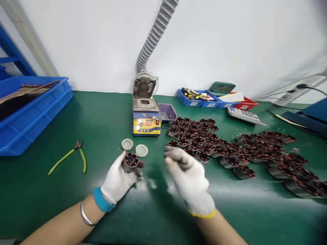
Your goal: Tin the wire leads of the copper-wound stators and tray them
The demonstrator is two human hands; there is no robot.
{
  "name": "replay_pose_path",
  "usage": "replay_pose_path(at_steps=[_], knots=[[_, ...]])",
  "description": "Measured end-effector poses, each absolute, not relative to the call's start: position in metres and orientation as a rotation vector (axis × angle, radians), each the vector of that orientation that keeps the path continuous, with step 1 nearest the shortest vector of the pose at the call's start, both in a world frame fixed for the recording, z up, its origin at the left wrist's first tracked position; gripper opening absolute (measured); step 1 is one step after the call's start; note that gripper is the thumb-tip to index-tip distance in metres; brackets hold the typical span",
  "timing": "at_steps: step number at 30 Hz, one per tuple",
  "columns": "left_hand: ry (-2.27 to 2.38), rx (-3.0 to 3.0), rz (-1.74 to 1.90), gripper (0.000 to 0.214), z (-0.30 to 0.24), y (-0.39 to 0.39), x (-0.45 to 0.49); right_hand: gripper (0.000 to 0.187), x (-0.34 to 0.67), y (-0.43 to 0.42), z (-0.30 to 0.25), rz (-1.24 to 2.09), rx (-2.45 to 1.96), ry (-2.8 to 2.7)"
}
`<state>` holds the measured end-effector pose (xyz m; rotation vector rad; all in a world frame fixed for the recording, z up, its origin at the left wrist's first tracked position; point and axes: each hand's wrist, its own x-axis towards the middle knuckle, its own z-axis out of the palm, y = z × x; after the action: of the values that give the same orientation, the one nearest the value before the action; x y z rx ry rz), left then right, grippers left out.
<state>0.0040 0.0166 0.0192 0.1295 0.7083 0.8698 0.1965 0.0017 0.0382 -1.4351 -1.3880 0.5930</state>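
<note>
Both my hands wear white knit gloves over a green bench mat. My left hand (119,178) is closed round a small motor stator (130,161) with copper windings, held up with its open end facing me. My right hand (187,177) hovers just to the right, blurred by motion, its fingers curled together near the edge of the stator pile (204,139). Whether anything is pinched in it I cannot make out. Two small round white caps (134,147) lie on the mat just beyond my left hand.
A yellow and blue solder pot (146,120) with a fan and grey extraction hose stands at the back centre. Green-handled cutters (70,157) lie at the left near a blue crate (30,112). More stators (276,153), a calculator (244,115) and parts bins (204,98) fill the right.
</note>
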Motion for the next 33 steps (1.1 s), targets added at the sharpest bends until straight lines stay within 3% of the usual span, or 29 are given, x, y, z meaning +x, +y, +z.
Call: replay_pose_path(at_steps=[3, 5, 9, 14, 19, 23, 33], knots=[[0.641, 0.058, 0.871, 0.049, 0.018, 0.013, 0.008, 0.046, 0.171, -0.01, 0.015, 0.29, -1.365, -1.769], [0.655, 0.046, 0.895, 0.046, 0.016, 0.008, 0.014, 0.063, 0.153, -0.015, 0.004, 0.217, -1.324, -1.874], [0.786, 0.24, 0.989, 0.042, 0.0, -0.001, 0.021, 0.05, 0.136, -0.017, 0.001, 0.464, -1.386, -1.741], [0.915, 0.8, 1.0, 0.056, -0.017, -0.015, 0.011, 0.045, 0.146, -0.021, 0.019, 0.962, -1.774, -1.411], [1.073, 1.299, 0.954, 0.058, -0.01, -0.021, 0.007, 0.04, 0.155, -0.024, 0.036, 0.943, -2.026, -1.556], [1.1, 1.282, 0.976, 0.06, -0.011, -0.017, 0.011, 0.037, 0.17, -0.012, 0.042, 0.953, -2.109, -1.582], [1.141, 2.093, 0.575, 0.058, -0.022, -0.018, 0.023, 0.046, 0.197, 0.065, 0.038, 0.939, -2.135, -1.907]])
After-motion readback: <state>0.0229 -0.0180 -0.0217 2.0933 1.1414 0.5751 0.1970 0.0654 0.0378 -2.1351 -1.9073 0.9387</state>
